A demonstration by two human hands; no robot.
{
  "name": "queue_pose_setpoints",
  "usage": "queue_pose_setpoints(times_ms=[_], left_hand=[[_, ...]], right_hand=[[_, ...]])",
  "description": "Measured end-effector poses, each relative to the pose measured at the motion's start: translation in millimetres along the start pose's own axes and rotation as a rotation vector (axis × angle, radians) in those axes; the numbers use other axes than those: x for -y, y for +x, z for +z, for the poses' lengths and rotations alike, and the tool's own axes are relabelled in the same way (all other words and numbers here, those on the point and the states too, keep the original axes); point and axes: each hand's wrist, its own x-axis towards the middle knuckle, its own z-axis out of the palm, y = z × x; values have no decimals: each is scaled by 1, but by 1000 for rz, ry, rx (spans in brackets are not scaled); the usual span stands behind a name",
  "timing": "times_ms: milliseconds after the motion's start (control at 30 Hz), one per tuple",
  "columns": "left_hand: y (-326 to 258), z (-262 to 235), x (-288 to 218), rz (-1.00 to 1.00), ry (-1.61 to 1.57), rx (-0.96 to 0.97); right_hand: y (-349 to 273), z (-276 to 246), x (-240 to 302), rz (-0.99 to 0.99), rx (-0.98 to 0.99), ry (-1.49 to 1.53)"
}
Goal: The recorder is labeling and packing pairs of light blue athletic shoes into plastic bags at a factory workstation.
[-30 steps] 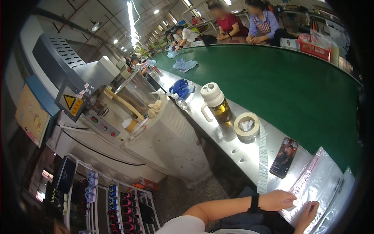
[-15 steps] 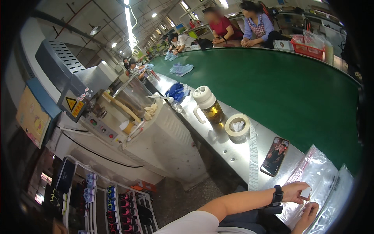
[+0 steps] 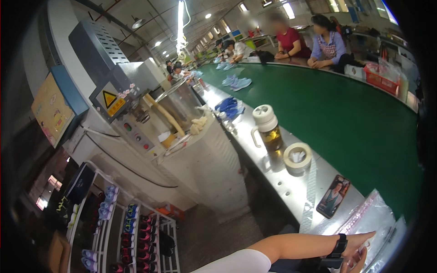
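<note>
on the steel bench edge [image 3: 291, 191] we see a phone [image 3: 333, 196], a tape roll [image 3: 297, 157] and a lidded jar [image 3: 268, 128]. our left hand [image 3: 358, 241] lies flat, fingers out, on a clear bag [image 3: 369, 217] at the near end, its length running toward the green belt [image 3: 346, 113]. our right hand [image 3: 356, 263] is partly out of frame, and we cannot tell its state.

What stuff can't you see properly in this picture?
- Head view, right hand: its fingers are cut off by the lower edge, so its grip cannot be told.
- Left hand: its fingertips rest on the clear plastic zip bag; what is inside the bag is too blurred to tell.
- Dark rectangular phone: its picture is too small to make out.
- Clear lidded jar of amber liquid: the contents cannot be identified.
</note>
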Motion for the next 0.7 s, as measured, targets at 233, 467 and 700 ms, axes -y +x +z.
queue_pose_setpoints(times_ms=[233, 467, 700], left_hand=[[-106, 50, -7, 188, 457, -201], [-128, 4, 40, 895, 1036, -453], [-171, 35, 42, 658, 1107, -407]], right_hand=[[3, 5, 12, -311, -58, -439], [3, 27, -2, -288, 109, -360], [19, 20, 3, -334, 120, -429]])
